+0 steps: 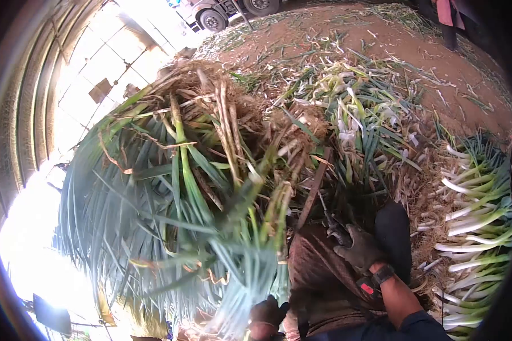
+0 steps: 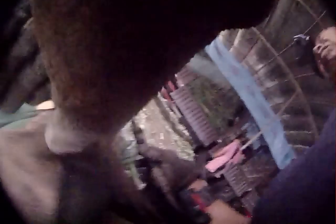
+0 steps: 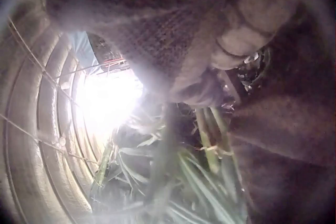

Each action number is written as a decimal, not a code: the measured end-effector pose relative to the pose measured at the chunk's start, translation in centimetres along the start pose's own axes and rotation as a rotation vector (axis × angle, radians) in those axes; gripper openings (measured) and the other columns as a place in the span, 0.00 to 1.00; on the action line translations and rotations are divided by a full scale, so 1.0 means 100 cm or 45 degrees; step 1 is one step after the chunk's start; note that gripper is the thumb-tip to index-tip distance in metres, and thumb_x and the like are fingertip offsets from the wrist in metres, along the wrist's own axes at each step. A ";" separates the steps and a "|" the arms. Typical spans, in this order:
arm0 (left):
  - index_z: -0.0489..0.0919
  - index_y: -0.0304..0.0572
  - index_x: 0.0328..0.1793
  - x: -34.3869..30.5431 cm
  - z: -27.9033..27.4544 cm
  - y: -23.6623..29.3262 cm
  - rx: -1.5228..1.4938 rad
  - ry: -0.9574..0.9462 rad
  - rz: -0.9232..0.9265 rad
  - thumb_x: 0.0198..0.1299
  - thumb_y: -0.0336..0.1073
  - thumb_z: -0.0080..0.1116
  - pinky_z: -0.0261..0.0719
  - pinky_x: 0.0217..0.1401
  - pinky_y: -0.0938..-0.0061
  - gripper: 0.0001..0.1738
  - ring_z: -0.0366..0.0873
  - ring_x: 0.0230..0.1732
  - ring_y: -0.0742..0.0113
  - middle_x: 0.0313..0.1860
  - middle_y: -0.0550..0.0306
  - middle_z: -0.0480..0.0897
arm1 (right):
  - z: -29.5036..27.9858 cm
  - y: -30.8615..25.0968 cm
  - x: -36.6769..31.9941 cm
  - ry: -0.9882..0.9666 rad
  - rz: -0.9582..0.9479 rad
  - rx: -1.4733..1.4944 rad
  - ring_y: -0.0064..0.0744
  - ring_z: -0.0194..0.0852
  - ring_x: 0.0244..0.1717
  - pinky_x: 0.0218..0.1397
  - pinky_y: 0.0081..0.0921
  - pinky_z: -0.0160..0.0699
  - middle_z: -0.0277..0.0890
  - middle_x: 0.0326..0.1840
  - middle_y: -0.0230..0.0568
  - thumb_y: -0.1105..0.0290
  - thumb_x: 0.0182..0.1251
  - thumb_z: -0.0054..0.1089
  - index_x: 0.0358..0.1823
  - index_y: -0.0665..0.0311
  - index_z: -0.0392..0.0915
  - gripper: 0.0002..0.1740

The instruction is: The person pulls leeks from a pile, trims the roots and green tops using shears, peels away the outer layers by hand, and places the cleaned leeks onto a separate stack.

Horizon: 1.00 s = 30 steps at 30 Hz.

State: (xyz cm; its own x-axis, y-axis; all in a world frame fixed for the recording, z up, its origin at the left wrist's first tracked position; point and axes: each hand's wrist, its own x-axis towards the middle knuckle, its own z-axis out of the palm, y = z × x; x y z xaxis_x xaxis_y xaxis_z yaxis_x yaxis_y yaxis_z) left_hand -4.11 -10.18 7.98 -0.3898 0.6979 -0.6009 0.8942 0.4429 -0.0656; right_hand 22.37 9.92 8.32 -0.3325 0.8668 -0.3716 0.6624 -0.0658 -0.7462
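Heap of long blue-green onions with dry roots (image 1: 125, 193) at left, its right edge beside brown trousers (image 1: 330, 278), left hand (image 1: 267, 314) at its near edge, grip impossible to tell, gloved right hand (image 1: 359, 249) gripping a dark-handled tool (image 1: 337, 230) right of it, brown earth (image 1: 444, 105) beyond

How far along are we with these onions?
Partway, it seems. The pale, cleaned-looking onions laid in a row on the right look done. In hand, the right hand grips a dark tool; the left hand is at some blurred green leaves, its hold unclear. Apparently left: the big heap on the left, with shaggy roots and dry leaves on it.
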 end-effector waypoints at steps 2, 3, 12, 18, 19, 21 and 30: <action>0.80 0.46 0.54 -0.016 -0.031 0.018 -0.011 -0.164 0.242 0.59 0.68 0.58 0.82 0.43 0.47 0.34 0.86 0.39 0.38 0.35 0.41 0.87 | 0.005 0.004 0.004 0.016 -0.029 -0.030 0.60 0.68 0.71 0.74 0.43 0.67 0.68 0.70 0.67 0.47 0.57 0.68 0.72 0.76 0.64 0.49; 0.81 0.51 0.57 -0.028 -0.047 0.025 -0.216 0.008 0.436 0.62 0.65 0.56 0.83 0.43 0.50 0.31 0.87 0.38 0.41 0.35 0.44 0.88 | 0.008 0.007 0.005 0.031 -0.060 -0.051 0.60 0.68 0.71 0.74 0.43 0.67 0.69 0.69 0.67 0.47 0.57 0.67 0.72 0.75 0.64 0.49; 0.85 0.40 0.57 0.108 -0.129 0.097 -1.095 0.660 0.459 0.63 0.42 0.67 0.83 0.49 0.72 0.20 0.88 0.46 0.65 0.45 0.47 0.89 | 0.027 0.020 -0.003 0.125 -0.269 -0.209 0.62 0.73 0.63 0.67 0.46 0.72 0.74 0.62 0.68 0.47 0.61 0.65 0.74 0.72 0.62 0.47; 0.84 0.40 0.52 0.214 -0.098 0.123 -0.393 0.845 0.343 0.60 0.52 0.62 0.81 0.48 0.56 0.24 0.86 0.44 0.46 0.42 0.44 0.88 | 0.025 0.021 0.001 0.089 -0.239 -0.168 0.64 0.77 0.56 0.61 0.46 0.76 0.78 0.56 0.66 0.49 0.62 0.65 0.74 0.71 0.63 0.46; 0.83 0.39 0.50 0.223 -0.091 0.126 -0.226 0.924 0.314 0.60 0.52 0.60 0.81 0.44 0.54 0.24 0.87 0.41 0.46 0.38 0.46 0.88 | 0.021 0.021 0.004 0.040 -0.253 -0.204 0.64 0.77 0.56 0.60 0.46 0.76 0.79 0.55 0.66 0.49 0.62 0.65 0.74 0.72 0.63 0.46; 0.82 0.38 0.41 0.241 -0.082 0.136 0.076 1.144 0.226 0.62 0.51 0.57 0.80 0.36 0.50 0.20 0.86 0.34 0.48 0.30 0.48 0.86 | 0.014 0.011 0.006 0.043 -0.201 -0.244 0.64 0.78 0.55 0.59 0.47 0.76 0.79 0.53 0.66 0.49 0.61 0.65 0.74 0.71 0.63 0.46; 0.75 0.32 0.57 0.257 -0.059 0.154 -0.252 0.847 0.087 0.61 0.52 0.58 0.81 0.32 0.53 0.30 0.85 0.34 0.44 0.36 0.43 0.86 | 0.011 0.004 0.069 0.024 -0.300 -0.397 0.63 0.80 0.51 0.56 0.51 0.77 0.80 0.49 0.64 0.49 0.59 0.66 0.73 0.68 0.64 0.45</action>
State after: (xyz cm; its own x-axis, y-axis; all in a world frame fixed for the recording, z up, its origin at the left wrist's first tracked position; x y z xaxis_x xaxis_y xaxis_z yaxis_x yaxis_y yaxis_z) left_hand -1.63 17.87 -3.80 -0.4426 0.8964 0.0212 0.8892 0.4357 0.1398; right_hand 19.62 15.30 4.88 -0.4894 0.8495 -0.1972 0.7423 0.2872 -0.6054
